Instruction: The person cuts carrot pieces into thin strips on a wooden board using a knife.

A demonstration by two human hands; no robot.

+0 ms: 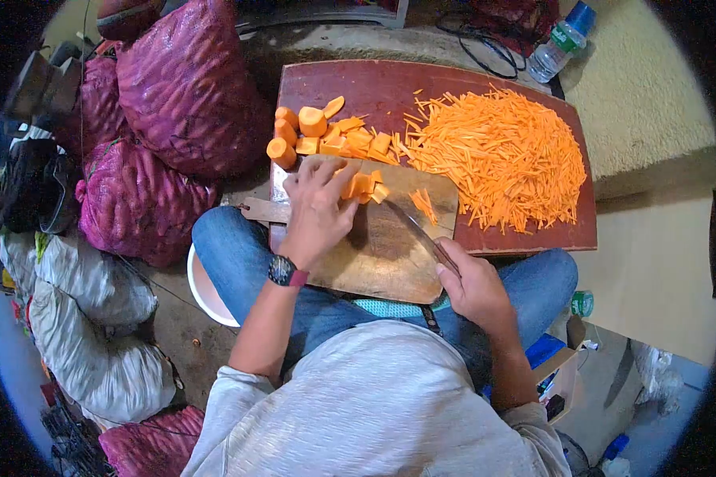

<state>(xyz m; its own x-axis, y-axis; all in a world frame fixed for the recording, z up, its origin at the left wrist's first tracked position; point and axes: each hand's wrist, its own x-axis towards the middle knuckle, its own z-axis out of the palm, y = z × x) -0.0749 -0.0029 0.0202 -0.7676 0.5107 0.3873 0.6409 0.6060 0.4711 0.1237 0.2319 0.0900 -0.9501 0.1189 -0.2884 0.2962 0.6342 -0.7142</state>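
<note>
A wooden cutting board point(382, 262) lies across my lap and the front of a red tabletop. My left hand point(320, 207), fingers spread and bent, rests on the board's left part, touching sliced carrot pieces point(363, 188). My right hand point(477, 286) is wrapped round the handle of a knife point(422, 235), its blade pointing up-left toward the slices. A few carrot strips point(424, 205) lie on the board beside the blade. Behind my left hand are carrot chunks point(313, 122) and slabs. A large heap of carrot shreds point(501, 159) sits on the right of the tabletop.
The red tabletop point(358, 83) reaches behind the board. Purple mesh sacks point(187, 95) stand at the left, with white sacks point(95, 350) below them. A white basin point(204, 298) is beside my left knee. A plastic bottle point(561, 44) lies at the back right.
</note>
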